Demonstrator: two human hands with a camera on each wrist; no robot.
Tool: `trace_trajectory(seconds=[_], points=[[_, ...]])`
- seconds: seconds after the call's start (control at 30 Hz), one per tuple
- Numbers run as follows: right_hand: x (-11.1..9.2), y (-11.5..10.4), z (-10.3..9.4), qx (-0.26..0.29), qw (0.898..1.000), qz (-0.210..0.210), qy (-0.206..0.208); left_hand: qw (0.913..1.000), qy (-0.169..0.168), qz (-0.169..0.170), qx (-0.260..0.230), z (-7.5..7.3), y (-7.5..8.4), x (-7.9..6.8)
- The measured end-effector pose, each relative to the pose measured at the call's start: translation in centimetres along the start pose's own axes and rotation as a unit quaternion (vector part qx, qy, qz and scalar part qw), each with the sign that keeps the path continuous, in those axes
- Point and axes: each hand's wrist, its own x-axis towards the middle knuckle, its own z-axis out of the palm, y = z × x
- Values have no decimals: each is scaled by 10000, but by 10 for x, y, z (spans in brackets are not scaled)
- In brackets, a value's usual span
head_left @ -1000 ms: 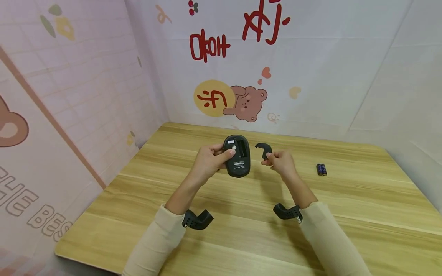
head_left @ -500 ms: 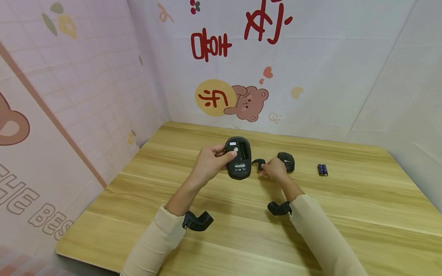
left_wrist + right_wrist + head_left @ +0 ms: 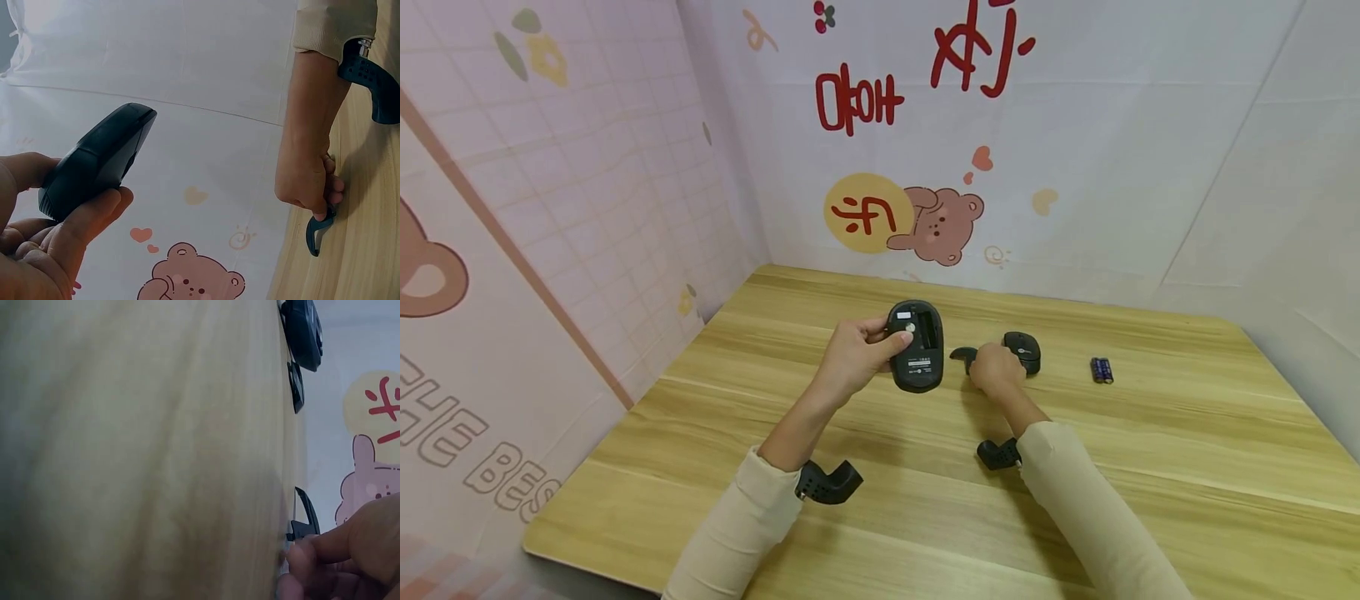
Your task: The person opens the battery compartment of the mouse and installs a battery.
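Mouse (image 3: 917, 354) is gripped by L hand (image 3: 859, 354) above table (image 3: 887, 467), underside shown; curved cover (image 3: 966, 354) is pinched by R hand (image 3: 997, 368) at tabletop, nr 2nd mouse (image 3: 1025, 344). Batts (image 3: 1102, 370) seen farther R.

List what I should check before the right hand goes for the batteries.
1. Mouse secure: ok. The left hand grips the mouse, underside toward the head camera.
2. Battery compartment ready: ok. Uncovered, no battery visible inside.
3. Right hand free: not ok. It pinches the cover.
4. Cover resting on the table: cannot tell. It is low over the wood; contact is unclear.
5. Batteries accessible: ok. Two lie side by side, apart from the other mouse.
6. Battery polarity: cannot tell. Markings too small.
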Motion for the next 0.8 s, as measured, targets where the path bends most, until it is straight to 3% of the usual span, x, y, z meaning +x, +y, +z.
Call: trace_trajectory(seconds=[0.63,0.8], points=[[2,6,-5,19,9998,10,-190,9999,-42,-123,41,8,-1,3],[1,8,-5,250,9993,-42,-260,9998,-81,-117,113,10,-3,3]])
